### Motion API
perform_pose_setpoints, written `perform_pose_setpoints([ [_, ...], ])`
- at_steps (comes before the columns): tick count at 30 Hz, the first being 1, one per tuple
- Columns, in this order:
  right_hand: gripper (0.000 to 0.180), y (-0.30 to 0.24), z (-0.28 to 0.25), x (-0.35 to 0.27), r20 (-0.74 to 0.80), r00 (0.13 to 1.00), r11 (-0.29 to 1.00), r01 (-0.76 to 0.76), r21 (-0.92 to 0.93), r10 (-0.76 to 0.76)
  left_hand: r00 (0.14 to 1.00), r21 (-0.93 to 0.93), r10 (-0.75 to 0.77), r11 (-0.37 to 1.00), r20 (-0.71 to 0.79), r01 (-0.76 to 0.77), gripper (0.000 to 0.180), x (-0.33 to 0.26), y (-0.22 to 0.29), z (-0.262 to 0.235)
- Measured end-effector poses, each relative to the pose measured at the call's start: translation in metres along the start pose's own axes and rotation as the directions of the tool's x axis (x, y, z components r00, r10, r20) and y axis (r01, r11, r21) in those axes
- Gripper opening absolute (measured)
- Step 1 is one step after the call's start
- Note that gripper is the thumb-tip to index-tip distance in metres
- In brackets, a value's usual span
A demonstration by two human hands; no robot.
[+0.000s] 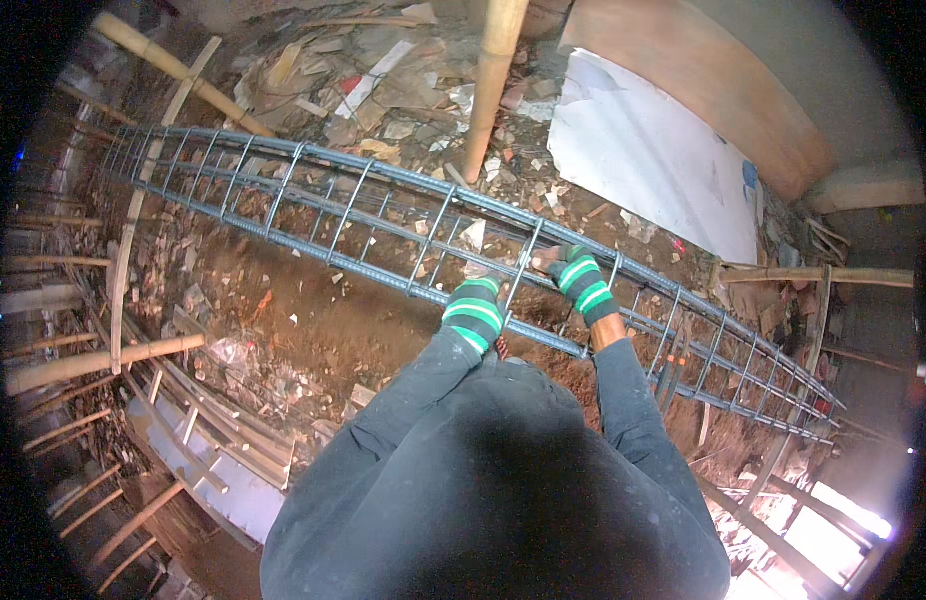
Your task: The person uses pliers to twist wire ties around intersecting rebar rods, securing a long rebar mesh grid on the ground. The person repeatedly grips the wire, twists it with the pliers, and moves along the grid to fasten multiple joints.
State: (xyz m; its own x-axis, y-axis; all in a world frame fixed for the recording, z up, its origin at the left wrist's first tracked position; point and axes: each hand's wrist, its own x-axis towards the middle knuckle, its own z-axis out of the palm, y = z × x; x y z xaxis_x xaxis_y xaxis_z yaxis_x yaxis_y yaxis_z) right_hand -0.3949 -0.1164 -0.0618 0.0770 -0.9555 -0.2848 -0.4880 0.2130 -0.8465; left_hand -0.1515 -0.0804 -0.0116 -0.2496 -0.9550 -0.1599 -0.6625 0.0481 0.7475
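A long rebar cage (338, 222) of ribbed steel bars and rectangular stirrups stretches across in front of me, from far left to lower right. My left hand (476, 305), in a green, black and white striped glove, closes on its near bar beside a stirrup (523, 265). On the other side of that stirrup, my right hand (581, 280) wears a matching glove and reaches over the cage, its bent fingers on the steel. The fingertips of both hands are partly hidden. A dark tool resembling pincers (671, 362) rests against the cage to my right.
A bamboo post (495, 85) stands beyond the cage, near a white sheet (648, 150) and a brown board (698, 85). Broken tile and rubble cover the dirt. Bamboo poles (108, 363) crowd the left; timber strips (223, 430) lie lower left.
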Motion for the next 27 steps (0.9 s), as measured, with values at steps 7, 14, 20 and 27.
perform_pose_setpoints([
  [7, 0.021, -0.048, -0.007, -0.021, 0.022, 0.996, 0.958, -0.090, 0.271, 0.088, 1.000, -0.125, 0.028, 0.992, 0.010, -0.027, 0.027, 0.008, -0.012, -0.002],
  [14, 0.017, -0.090, -0.004, -0.041, -0.030, 0.999, 0.995, 0.029, 0.100, -0.026, 0.873, -0.665, -0.181, 0.584, 0.452, 0.465, 0.022, 0.018, -0.020, -0.006],
  [20, 0.018, -0.099, 0.000, -0.043, -0.050, 0.985, 0.984, 0.158, -0.087, -0.163, 0.704, -0.696, -0.059, 0.119, 0.707, 0.708, 0.030, 0.029, -0.030, -0.019],
  [27, 0.019, -0.105, -0.006, -0.047, 0.013, 0.991, 0.991, 0.132, -0.031, -0.132, 0.723, -0.733, 0.168, 0.306, 0.670, 0.608, 0.059, 0.019, -0.028, -0.041],
])
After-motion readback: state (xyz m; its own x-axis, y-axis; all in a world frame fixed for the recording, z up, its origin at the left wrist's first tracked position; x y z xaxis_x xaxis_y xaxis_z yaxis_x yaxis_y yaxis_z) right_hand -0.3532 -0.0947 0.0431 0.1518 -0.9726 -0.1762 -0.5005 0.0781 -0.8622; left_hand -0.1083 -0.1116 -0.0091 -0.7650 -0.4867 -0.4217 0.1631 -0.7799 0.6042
